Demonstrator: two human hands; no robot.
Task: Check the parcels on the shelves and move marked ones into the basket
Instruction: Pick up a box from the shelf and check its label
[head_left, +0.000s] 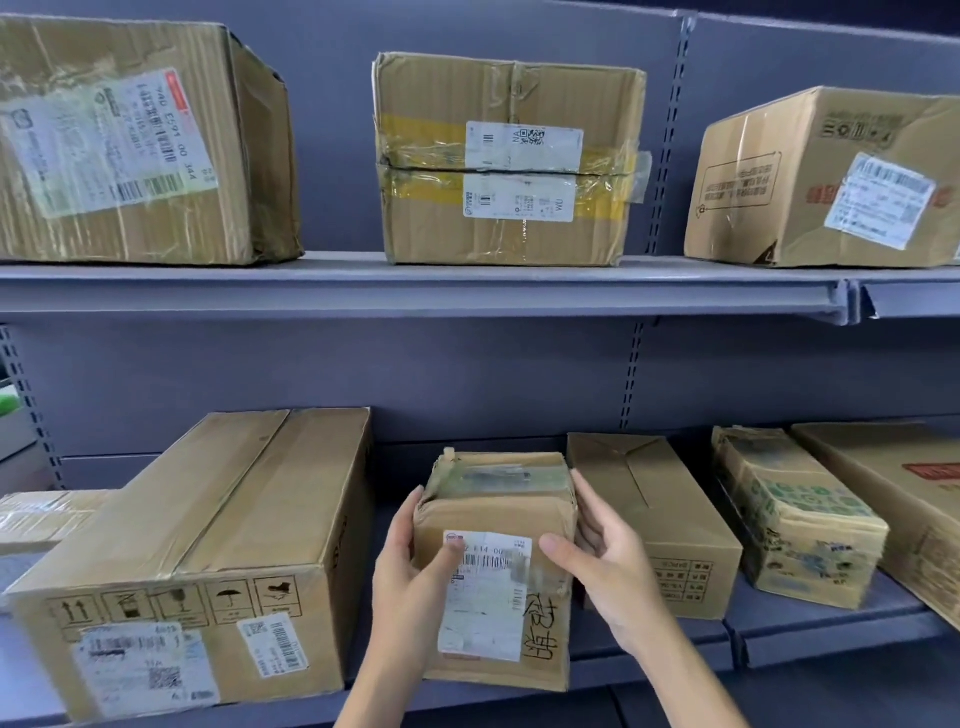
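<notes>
While both hands grasp small parcel (496, 566), left hand (415, 582) and right hand (605, 571) flanking its label (485, 592), check underway; basket unseen; large box (208, 545) beside and upper-shelf boxes (509, 161) above remain.

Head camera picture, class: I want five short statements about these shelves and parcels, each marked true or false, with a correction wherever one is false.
1. Both hands hold the small parcel. True: the left hand and right hand grip its sides.
2. The upper shelf carries three boxes. True.
3. The held parcel has no writing on it. False: black handwriting runs beside its label.
4. A basket stands on the lower shelf. False: no basket is in view.
5. The big box left of the held parcel shows handling symbols. True.
</notes>
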